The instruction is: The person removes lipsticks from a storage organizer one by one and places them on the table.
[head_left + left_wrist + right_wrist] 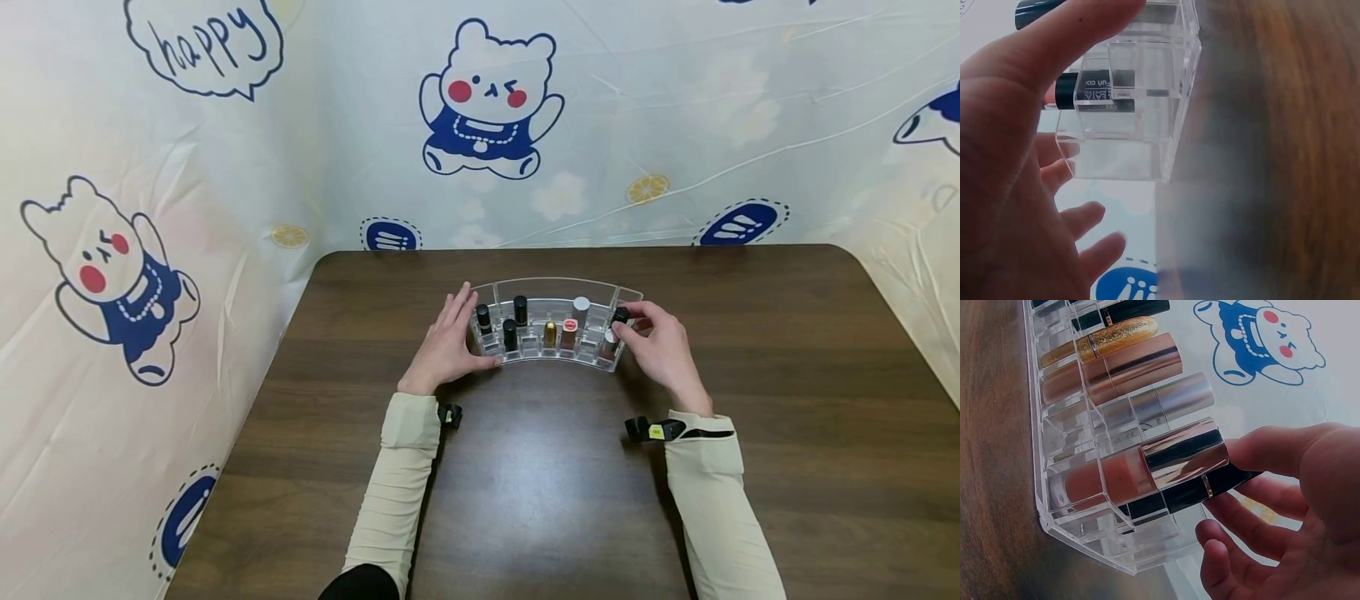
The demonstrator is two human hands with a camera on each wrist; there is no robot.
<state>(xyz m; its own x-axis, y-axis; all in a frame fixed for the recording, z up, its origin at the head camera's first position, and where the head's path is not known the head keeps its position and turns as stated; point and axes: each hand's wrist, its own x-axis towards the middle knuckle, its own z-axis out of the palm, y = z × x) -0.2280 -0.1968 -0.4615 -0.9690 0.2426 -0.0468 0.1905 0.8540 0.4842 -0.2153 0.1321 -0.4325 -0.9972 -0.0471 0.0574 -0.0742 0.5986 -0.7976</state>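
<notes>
A clear curved lipstick organizer [555, 288] stands on the table, its stepped slots holding several cosmetic tubes. My left hand [447, 343] holds its left end, thumb along the front edge and fingers spread beside the end wall. At the right end my right hand [664, 346] pinches the top of a black lipstick tube [1186, 496] with a gold band, its lower part inside a slot. In front of that tube is a lip gloss [1129, 473] with a shiny metallic cap, close to the thumb. A gold tube [550, 335] and a rose-gold tube [568, 335] stand mid-row.
A silver-capped tube [581, 308] stands in the back row. Black-capped tubes [521, 310] fill slots toward the left. The brown wooden table [555, 483] reaches to a printed curtain [345, 125] hanging behind and at the sides.
</notes>
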